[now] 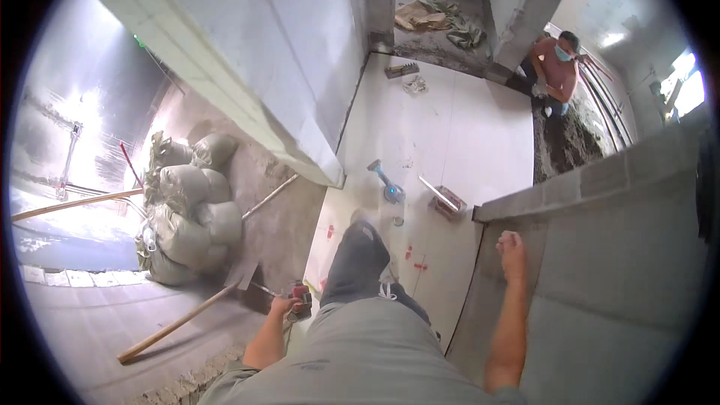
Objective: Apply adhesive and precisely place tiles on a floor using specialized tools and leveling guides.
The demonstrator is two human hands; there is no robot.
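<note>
My left hand (282,306) is down at my left side, closed around a red and black power tool (300,300). A thin shaft seems to run from that tool toward the left. Out to the right, my right hand (511,253) is raised beside the grey wall, its fingers curled in with nothing seen in them. I stand on pale floor tiles (360,135), one knee forward. Ahead of that knee lies a blue and grey handheld tool (390,190) with a small blue light. Several red clips (420,266) stick up from the tile joints.
Filled sacks (184,229) are piled at left, near a wooden-handled shovel (176,326). A reddish box (448,208) with a pale bar and a notched trowel (401,70) lie on the tiles. A masked co-worker (556,71) crouches at far right by dark rubble.
</note>
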